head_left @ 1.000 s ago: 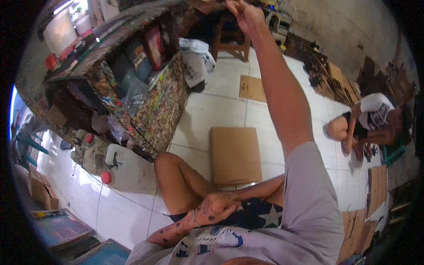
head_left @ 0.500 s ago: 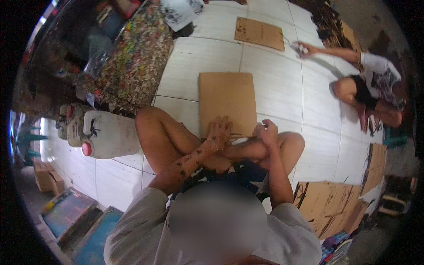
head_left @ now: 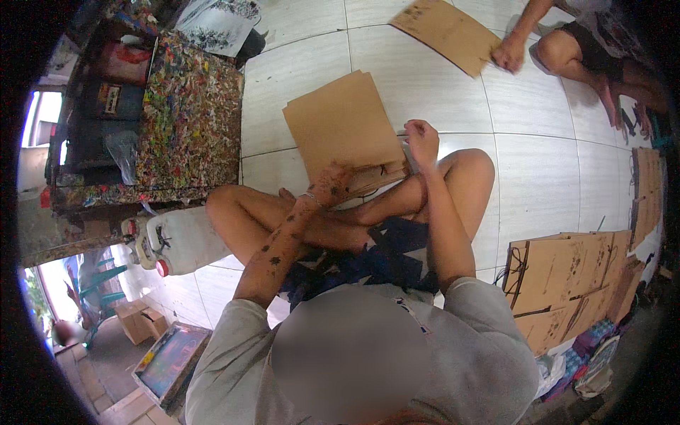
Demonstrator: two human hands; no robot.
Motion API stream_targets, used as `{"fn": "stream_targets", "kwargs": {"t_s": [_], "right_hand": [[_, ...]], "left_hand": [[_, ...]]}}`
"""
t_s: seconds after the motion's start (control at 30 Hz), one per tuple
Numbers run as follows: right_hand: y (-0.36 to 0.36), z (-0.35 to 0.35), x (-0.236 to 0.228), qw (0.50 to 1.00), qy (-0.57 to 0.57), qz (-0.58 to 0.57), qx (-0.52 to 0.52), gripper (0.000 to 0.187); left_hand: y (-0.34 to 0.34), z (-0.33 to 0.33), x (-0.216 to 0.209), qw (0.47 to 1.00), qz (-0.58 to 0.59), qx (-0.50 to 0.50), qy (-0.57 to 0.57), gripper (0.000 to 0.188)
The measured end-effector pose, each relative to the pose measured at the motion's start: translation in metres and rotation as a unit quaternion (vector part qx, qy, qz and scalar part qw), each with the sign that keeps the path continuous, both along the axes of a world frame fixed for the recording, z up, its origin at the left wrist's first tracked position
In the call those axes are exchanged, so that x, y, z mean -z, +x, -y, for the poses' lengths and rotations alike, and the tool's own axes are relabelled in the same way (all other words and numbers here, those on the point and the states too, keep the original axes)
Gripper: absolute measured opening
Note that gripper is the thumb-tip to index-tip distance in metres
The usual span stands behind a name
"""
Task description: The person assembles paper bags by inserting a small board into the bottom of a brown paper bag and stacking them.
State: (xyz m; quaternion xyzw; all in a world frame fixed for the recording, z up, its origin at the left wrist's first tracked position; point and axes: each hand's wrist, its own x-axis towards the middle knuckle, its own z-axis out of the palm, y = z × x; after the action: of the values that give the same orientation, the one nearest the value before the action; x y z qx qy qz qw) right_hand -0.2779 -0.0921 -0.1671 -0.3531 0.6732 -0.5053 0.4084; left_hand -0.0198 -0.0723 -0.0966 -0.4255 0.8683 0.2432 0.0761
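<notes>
Flat brown paper bags (head_left: 343, 120), stacked with offset edges, lie tilted on the floor before my crossed legs. Across their near edge rests my left hand (head_left: 330, 184), palm down, its slightly blurred fingers lying on the paper; dark spots mark the hand and forearm. Close to the near right corner, my right hand (head_left: 423, 144) is raised with fingers curled together in a pinch. Whatever sits between those fingertips is too small to make out. A short dark cord (head_left: 383, 170) shows at the near edge of the bags.
A co-worker's hand (head_left: 508, 54) touches another flat bag (head_left: 446, 32) at the far right. Piled brown bags (head_left: 559, 273) lie to my right. A speckled block (head_left: 191, 113) and a white jerrycan (head_left: 190, 241) stand left, with a paint-stained frame (head_left: 170, 361) nearer.
The view has shifted. The bags before me have turned counter-clockwise, and their layers now show. My right hand has moved up and away from them. The co-worker's hand now touches the other bag.
</notes>
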Motion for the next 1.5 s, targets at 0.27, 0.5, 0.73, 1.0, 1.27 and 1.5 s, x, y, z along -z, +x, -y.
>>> {"fn": "stream_targets", "kwargs": {"t_s": [0.27,0.5,0.73,1.0,1.27,1.5], "right_hand": [[0.012,-0.003,-0.038,0.996,-0.048,0.064,-0.033,0.04],[0.046,-0.029,-0.051,0.976,-0.092,-0.058,-0.189,0.027],[0.039,-0.026,-0.016,0.974,0.005,-0.163,-0.156,0.025],[0.051,-0.028,-0.051,0.98,-0.04,0.032,-0.194,0.022],[0.06,-0.05,-0.071,0.956,-0.111,-0.006,-0.27,0.022],[0.054,-0.042,-0.068,0.963,-0.048,0.085,-0.253,0.019]], "left_hand": [[-0.002,0.005,-0.024,0.953,-0.232,-0.18,-0.074,0.022],[-0.038,0.002,-0.06,0.929,-0.296,-0.211,-0.068,0.018],[-0.01,0.029,-0.202,0.656,-0.574,-0.368,0.324,0.023],[0.029,0.021,-0.098,0.923,-0.33,-0.168,-0.109,0.069],[-0.013,-0.025,-0.066,0.943,-0.09,-0.148,-0.283,0.076],[-0.008,-0.015,-0.07,0.984,-0.001,-0.099,-0.151,0.033]]}}
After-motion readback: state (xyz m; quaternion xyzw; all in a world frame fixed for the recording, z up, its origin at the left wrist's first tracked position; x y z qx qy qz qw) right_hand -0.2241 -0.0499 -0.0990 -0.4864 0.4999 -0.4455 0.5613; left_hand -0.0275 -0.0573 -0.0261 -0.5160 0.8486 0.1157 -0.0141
